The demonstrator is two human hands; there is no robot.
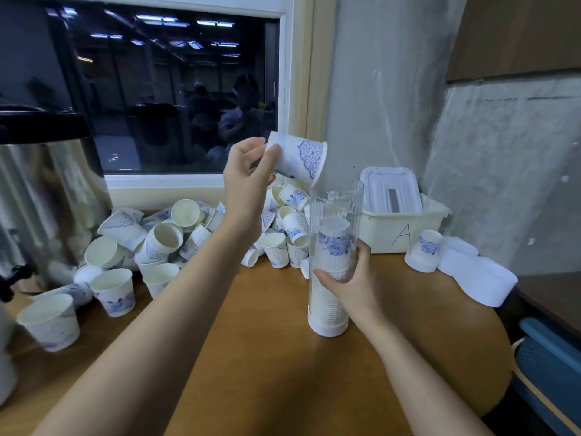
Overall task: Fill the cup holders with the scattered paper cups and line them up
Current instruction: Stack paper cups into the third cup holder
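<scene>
This looks like a workplace drinks corner rather than a home: a steel urn (47, 199) and heaped paper cups (163, 237) share a wooden tabletop (267, 357) with a bin (402, 228) marked "A", beside a bare concrete wall (377, 89), and the window (157, 121) reflects rows of strip lights (163, 18).

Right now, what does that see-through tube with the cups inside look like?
The cup holder is a tall, clear, ribbed, plastic-looking tube on a white base, standing upright on the wooden table. Upside-down nested paper cups fill most of it. The right grip holds its middle; its top is open.
</scene>
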